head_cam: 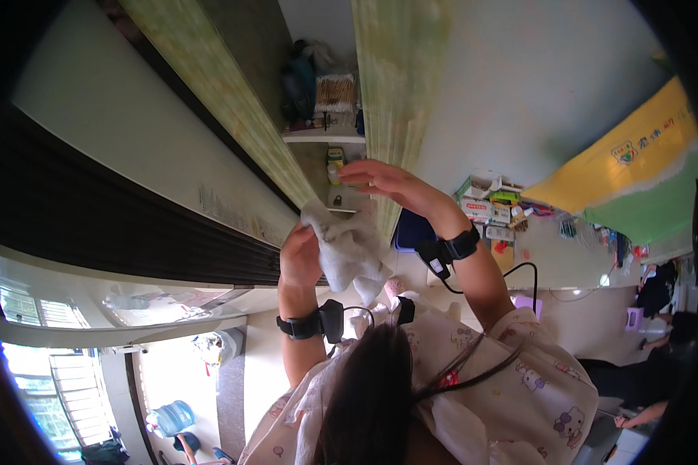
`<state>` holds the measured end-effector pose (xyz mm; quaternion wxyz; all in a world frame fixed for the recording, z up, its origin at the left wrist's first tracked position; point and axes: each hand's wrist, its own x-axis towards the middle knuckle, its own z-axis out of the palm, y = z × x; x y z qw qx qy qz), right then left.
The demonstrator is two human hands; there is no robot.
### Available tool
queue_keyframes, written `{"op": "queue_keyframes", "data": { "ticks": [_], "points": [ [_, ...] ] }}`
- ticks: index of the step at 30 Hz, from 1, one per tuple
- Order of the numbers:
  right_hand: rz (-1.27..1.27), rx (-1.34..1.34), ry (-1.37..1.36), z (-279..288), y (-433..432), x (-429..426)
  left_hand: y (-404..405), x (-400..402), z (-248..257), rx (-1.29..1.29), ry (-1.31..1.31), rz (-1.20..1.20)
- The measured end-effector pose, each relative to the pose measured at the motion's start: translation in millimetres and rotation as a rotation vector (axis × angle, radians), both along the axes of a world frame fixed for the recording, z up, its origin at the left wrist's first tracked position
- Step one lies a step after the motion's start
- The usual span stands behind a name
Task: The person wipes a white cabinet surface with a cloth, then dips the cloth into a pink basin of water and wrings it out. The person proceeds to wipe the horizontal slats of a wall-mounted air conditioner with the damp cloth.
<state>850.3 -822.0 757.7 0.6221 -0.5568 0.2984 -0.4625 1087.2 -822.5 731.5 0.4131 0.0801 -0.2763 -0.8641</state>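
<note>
My left hand (301,256) grips a crumpled whitish cloth (352,247), which hangs down in loose folds. My right hand (384,179) is raised at a shelf niche, fingers extended and apart, with nothing visible in it. Its fingertips are close to a small white bottle (333,173) on the lower shelf (350,192); whether they touch it cannot be told. Behind that bottle stands a green and yellow box (335,156). A small dark padlock-like object (338,200) lies nearer the shelf's front. Black straps with small devices sit around both wrists.
Above, the upper shelf (326,138) bears a pack of cotton swabs (335,93). A large white and black appliance-like panel (151,192) stands close on the left. To the right, a table (549,250) carries boxes and small items. Other people (640,372) are at the far right.
</note>
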Motion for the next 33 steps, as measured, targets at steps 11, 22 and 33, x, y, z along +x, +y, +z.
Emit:
{"op": "queue_keyframes", "data": {
  "ticks": [11,22,33],
  "points": [
    [0.308,0.215,0.344,-8.1,67.9,9.7,18.9,45.7,17.8,-0.227,-0.461,-0.144],
    [-0.308,0.138,-0.201,-11.9,136.0,10.7,18.2,13.3,-31.6,-0.619,-0.803,-0.108],
    [-0.272,0.036,0.198,16.4,110.3,27.5,15.4,-22.2,1.6,-0.742,-0.628,-0.272]
  ]
}}
